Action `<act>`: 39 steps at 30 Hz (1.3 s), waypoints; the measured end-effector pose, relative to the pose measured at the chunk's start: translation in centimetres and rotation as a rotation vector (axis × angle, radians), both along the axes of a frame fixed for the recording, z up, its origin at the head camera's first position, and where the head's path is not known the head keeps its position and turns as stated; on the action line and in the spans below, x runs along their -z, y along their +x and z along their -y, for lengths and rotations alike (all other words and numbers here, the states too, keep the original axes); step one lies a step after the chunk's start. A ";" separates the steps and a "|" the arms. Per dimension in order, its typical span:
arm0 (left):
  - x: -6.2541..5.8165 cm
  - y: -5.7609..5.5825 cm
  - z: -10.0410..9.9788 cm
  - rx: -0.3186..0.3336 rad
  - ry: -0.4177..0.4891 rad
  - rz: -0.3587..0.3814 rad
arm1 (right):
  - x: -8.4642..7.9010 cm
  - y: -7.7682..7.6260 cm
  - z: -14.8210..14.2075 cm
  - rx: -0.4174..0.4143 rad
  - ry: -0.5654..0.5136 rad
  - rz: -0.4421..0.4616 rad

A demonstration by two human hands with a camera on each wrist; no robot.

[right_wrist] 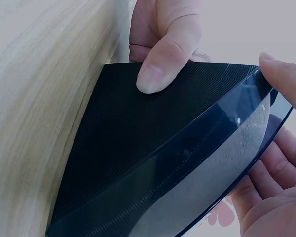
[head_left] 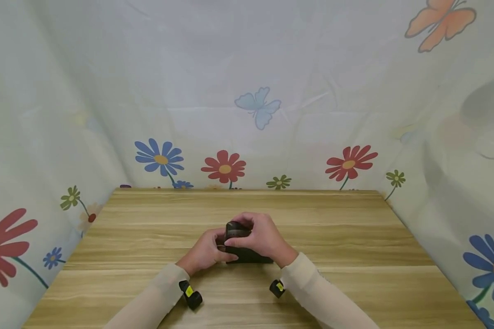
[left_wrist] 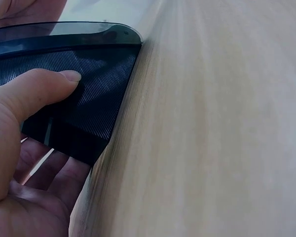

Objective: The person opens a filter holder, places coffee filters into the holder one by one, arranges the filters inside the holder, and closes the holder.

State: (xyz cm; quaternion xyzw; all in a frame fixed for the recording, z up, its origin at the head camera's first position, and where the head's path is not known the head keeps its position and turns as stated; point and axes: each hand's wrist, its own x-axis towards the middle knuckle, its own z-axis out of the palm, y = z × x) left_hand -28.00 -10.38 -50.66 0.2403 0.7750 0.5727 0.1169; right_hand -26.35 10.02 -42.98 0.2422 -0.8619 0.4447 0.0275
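A black wedge-shaped box (right_wrist: 133,118) with finely ribbed sides and a glossy, smoky clear cover (right_wrist: 222,133) stands on edge on the wooden table. Its exact kind does not show. My left hand (head_left: 207,251) grips its narrower end, thumb (left_wrist: 49,89) flat on the ribbed side and fingers behind it. From above and the right, my right hand (head_left: 263,235) holds the covered edge, with the thumb (right_wrist: 285,81) at the upper corner and the fingers curled round the far side. A silvery-grey panel shows beneath the clear cover in the right wrist view.
The wood-grain table (head_left: 148,214) extends around both hands. Small black wrist cameras (head_left: 191,294) with yellow marks hang beneath both light sleeves (head_left: 329,292). Behind and beside the table hangs a white curtain (head_left: 189,68) printed with flowers and butterflies.
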 end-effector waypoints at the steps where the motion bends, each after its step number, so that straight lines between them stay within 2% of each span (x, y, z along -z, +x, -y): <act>1: 0.0 0.0 0.0 0.000 -0.001 -0.002 | 0.0 0.0 0.0 -0.001 -0.001 -0.002; 10: -0.1 0.0 0.1 -0.003 -0.012 -0.006 | 0.0 0.0 0.0 -0.003 -0.013 -0.002; 19: 0.1 -0.2 0.1 0.001 -0.083 -0.053 | 0.0 0.0 -0.1 -0.012 -0.020 -0.010; 28: -0.1 0.0 0.2 0.016 -0.083 -0.077 | -0.1 0.0 -0.4 -0.062 -0.011 0.032; 34: -0.3 0.0 0.6 0.019 -0.063 -0.026 | -0.2 -0.2 -2.1 -0.088 -0.052 0.056; 39: -1.1 -0.3 2.0 0.080 -0.089 -0.020 | -0.6 -0.5 -4.7 -0.052 -0.091 0.041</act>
